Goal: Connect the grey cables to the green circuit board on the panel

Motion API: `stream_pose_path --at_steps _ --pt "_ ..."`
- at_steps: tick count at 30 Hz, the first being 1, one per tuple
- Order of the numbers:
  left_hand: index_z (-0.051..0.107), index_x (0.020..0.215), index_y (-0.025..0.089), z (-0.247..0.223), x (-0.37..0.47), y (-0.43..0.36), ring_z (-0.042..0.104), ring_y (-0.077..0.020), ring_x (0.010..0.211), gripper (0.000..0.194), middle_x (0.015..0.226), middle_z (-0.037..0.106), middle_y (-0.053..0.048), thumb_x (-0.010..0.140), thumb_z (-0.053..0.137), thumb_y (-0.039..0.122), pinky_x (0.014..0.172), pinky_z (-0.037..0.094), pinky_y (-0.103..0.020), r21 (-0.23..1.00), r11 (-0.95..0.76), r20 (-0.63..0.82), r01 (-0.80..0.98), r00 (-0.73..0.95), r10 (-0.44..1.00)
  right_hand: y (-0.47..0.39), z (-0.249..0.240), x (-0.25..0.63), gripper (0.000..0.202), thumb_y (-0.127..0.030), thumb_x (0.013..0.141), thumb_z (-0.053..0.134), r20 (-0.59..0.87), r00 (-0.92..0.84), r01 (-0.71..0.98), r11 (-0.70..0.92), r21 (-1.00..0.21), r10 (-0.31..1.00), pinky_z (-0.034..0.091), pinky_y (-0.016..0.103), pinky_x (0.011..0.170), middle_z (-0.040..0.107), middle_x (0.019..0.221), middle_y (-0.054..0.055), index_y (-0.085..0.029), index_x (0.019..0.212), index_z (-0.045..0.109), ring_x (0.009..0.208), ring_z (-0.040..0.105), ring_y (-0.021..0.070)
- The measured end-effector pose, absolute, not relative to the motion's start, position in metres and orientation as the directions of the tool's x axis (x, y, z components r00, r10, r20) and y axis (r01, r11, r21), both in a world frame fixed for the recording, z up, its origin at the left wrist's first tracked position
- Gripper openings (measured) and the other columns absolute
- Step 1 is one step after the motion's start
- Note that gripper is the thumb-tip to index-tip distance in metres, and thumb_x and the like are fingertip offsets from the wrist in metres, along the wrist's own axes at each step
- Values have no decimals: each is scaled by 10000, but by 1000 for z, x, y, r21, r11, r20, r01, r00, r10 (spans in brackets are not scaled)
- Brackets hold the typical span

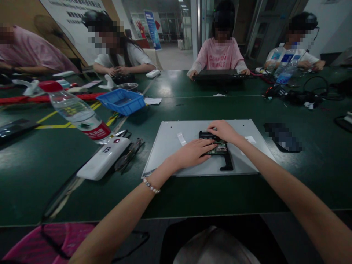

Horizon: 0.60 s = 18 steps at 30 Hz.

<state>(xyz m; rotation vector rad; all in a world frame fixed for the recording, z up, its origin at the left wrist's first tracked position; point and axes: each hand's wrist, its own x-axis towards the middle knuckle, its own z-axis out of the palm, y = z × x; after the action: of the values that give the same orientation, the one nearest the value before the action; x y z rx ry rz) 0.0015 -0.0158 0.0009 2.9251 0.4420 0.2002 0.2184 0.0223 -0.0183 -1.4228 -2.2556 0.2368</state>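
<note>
A flat silver-white panel [165,146] lies on the green table in front of me. On its middle sits a black plastic bracket [227,163] around a small green circuit board [219,150]. My left hand [192,152] lies flat over the left part of the board, fingers stretched out and a little apart. My right hand [223,130] is at the bracket's upper edge, thumb and fingers pinched together. Whatever is between those fingertips is too small to make out. A strip of white tape [181,139] shows on the panel, left of the bracket.
Left of the panel are a white power bank [104,158], glasses [129,156] and a water bottle [79,113]. Behind them sits a blue tray [122,102]. A dark phone [283,137] lies to the right. Several people sit across the table [176,198], one holding a black screen [220,76].
</note>
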Motion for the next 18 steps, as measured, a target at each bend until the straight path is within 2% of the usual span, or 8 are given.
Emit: stream_pose_path --at_steps 7,11,14,18 --pt "372 1407 203 2 2 -15 350 -201 1347 464 1478 361 -68 957 427 303 1130 251 -379 188 -945 101 269 951 291 0 1 243 251 -199 912 445 409 -222 923 326 -206 885 432 362 832 669 1040 127 -160 982 683 970 599 259" --pt "355 1415 227 1 2 -15 341 -200 1352 470 1485 350 -56 955 426 295 1127 256 -393 189 -942 97 279 949 300 -14 -4 266 244 -197 907 443 405 -170 956 251 -154 898 435 385 795 661 1035 135 -164 962 679 939 591 274" --pt "348 1417 235 0 2 -15 327 -202 1360 468 1492 338 -52 959 416 298 1130 246 -398 175 -941 88 290 947 308 -16 -18 276 221 -206 893 470 354 -171 959 238 -153 919 445 358 766 676 995 110 -180 925 687 897 601 246" --pt "341 1418 214 2 2 -14 299 -212 1374 466 1504 309 -69 966 397 317 1134 229 -398 119 -953 85 280 953 290 -12 -33 283 213 -227 889 483 343 -176 929 271 -251 923 452 351 791 691 950 84 -198 915 693 891 609 226"
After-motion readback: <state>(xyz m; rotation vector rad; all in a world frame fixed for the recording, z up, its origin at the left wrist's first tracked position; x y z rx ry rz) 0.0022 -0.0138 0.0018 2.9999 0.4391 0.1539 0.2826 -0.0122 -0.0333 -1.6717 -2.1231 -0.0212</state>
